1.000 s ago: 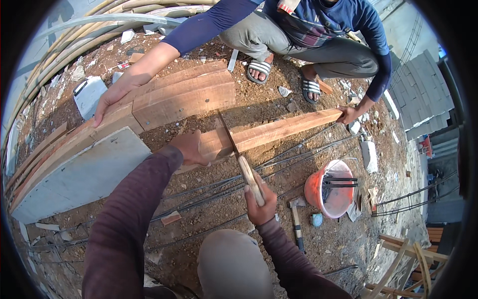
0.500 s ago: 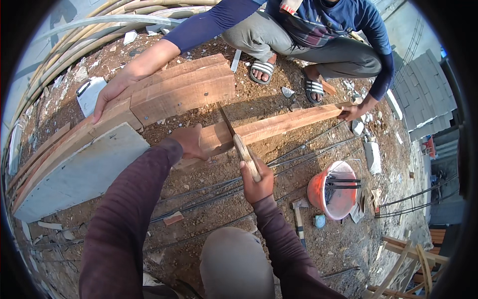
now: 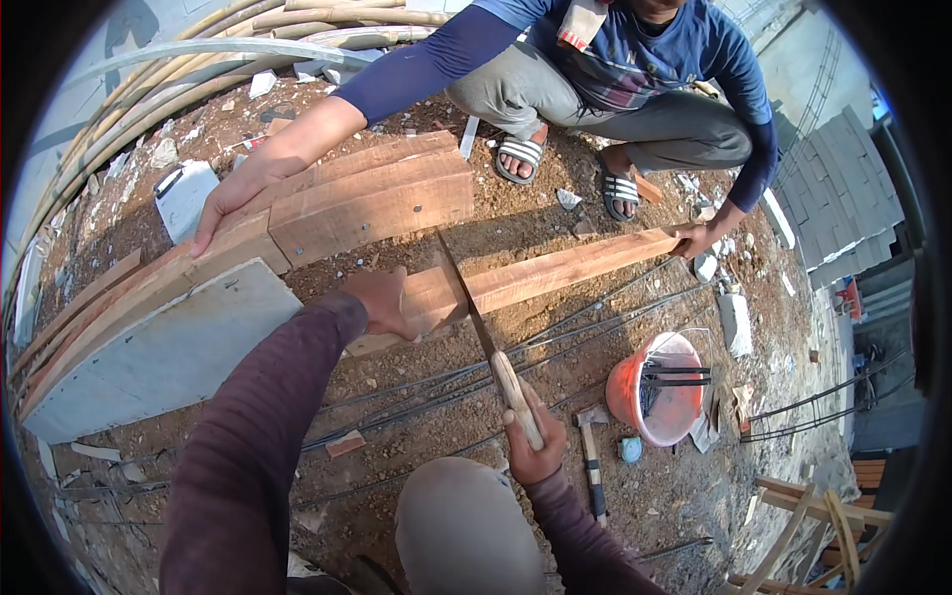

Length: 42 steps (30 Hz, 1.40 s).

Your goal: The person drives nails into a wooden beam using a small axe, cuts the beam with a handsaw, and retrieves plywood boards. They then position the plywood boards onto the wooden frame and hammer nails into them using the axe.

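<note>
My left hand (image 3: 382, 302) is closed on the near end of a long wooden beam (image 3: 565, 260), just left of a saw (image 3: 464, 290) whose blade lies across the beam. My right hand (image 3: 531, 441) grips the saw's pale wooden handle, lower down. A co-worker's hand (image 3: 694, 238) holds the beam's far end, and their other hand (image 3: 233, 193) rests on stacked curved wooden boards (image 3: 367, 198). A grey board (image 3: 149, 357) leans beside that stack at the left.
A squatting co-worker (image 3: 635, 109) faces me. A red bucket (image 3: 625, 387) with dark bars, a hammer (image 3: 593, 476), a blue can (image 3: 630, 448) and steel rods (image 3: 605, 315) lie on the dirt. Bamboo poles (image 3: 218, 50), grey blocks (image 3: 833, 188) and wooden scraps (image 3: 823, 511) are around.
My right hand and the saw first moved up and away from me, then came back down toward me on a longer stroke. My left hand stays on the beam.
</note>
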Each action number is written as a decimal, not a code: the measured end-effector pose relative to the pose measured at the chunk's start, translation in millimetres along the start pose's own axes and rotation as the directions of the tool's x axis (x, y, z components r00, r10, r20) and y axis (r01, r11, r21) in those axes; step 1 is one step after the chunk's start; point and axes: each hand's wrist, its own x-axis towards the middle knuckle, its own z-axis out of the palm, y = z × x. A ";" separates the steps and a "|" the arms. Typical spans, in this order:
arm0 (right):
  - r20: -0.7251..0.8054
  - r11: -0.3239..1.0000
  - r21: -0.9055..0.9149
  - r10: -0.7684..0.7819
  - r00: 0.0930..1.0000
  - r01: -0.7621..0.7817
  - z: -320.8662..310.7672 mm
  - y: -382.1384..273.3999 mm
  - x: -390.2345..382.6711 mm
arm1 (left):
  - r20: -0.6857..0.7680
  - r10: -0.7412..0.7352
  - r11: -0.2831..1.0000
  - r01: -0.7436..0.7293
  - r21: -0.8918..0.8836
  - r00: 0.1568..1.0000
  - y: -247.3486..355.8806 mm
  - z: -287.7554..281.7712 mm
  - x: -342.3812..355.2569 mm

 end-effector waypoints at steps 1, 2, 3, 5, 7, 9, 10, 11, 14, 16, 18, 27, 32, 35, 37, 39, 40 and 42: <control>0.037 0.997 0.054 0.055 0.998 -0.057 -20.9 -6.7 -33.2 | -0.019 0.003 1.000 -0.002 0.017 1.000 -0.1 0.4 -3.2; 0.004 0.997 -0.073 -0.038 0.999 0.039 -34.6 -12.2 -59.5 | 0.009 -0.001 1.000 0.001 0.000 1.000 1.2 2.7 -6.3; 0.018 0.997 -0.080 0.003 1.000 -0.001 -36.7 -11.4 -64.8 | 0.007 0.002 1.000 -0.002 -0.015 1.000 1.4 2.5 -7.3; 0.096 0.982 -0.186 0.009 0.995 0.009 -39.4 -14.7 -73.1 | 0.006 0.031 0.999 -0.031 -0.023 1.000 3.8 3.5 -5.2; 0.030 0.996 -0.085 -0.023 0.999 0.026 -1.4 -1.2 -21.1 | 0.022 -0.003 1.000 0.003 0.002 1.000 3.2 3.2 -2.4; -0.003 0.993 0.118 -0.013 1.000 0.013 22.4 -3.2 50.9 | 0.059 -0.010 1.000 0.011 -0.015 0.998 3.7 1.9 4.5; 0.025 0.994 0.109 -0.006 1.000 0.004 25.6 -5.0 65.9 | 0.031 -0.049 0.999 0.049 0.012 0.998 0.1 -1.3 4.0; 0.031 0.992 0.124 0.015 0.999 -0.018 26.2 -8.9 52.2 | 0.107 -0.026 1.000 0.026 0.006 0.994 -0.8 -0.4 4.1; 0.015 0.997 -0.078 -0.013 1.000 0.014 -9.8 -22.4 -16.4 | 0.034 -0.003 0.999 0.002 0.034 0.999 -4.5 -1.0 1.2; 0.099 0.986 -0.129 0.122 0.988 -0.109 -34.3 -37.2 -51.7 | 0.012 -0.007 1.000 0.007 -0.015 1.000 -1.7 -0.8 -1.3; 0.052 0.988 -0.129 0.096 0.994 -0.089 -36.1 -43.7 -64.0 | 0.123 -0.021 0.999 0.024 -0.026 0.992 3.3 1.0 -4.9; 0.030 0.994 -0.095 -0.052 0.998 0.054 -32.0 6.5 -67.8 | 0.059 0.006 0.999 -0.004 -0.039 0.998 6.1 -4.1 -12.3; 0.014 0.983 -0.121 -0.136 0.991 0.137 -6.4 2.3 -44.6 | 0.045 0.002 0.999 -0.001 -0.033 0.999 6.2 1.3 -13.4; 0.093 0.976 0.142 0.154 0.984 -0.167 23.3 -9.7 30.4 | 0.062 -0.004 1.000 0.004 0.009 0.998 2.4 -4.5 -9.1; -0.064 0.990 0.014 -0.140 0.988 0.141 27.2 -3.8 26.7 | 0.016 0.057 0.998 -0.056 -0.034 0.998 0.5 -6.1 -5.5; -0.040 0.995 -0.028 -0.100 0.994 0.099 -3.4 -14.7 -25.0 | -0.025 0.029 0.999 -0.029 0.014 0.999 0.5 -5.2 -6.0; 0.012 0.990 -0.139 -0.037 0.999 0.038 -25.2 -24.0 -59.5 | -0.022 0.034 0.999 -0.033 0.033 0.999 3.1 -1.8 -8.0; 0.025 0.987 -0.126 0.099 0.995 -0.095 -34.1 -24.4 -76.5 | 0.038 0.033 0.999 -0.033 -0.005 0.999 6.9 2.2 -11.3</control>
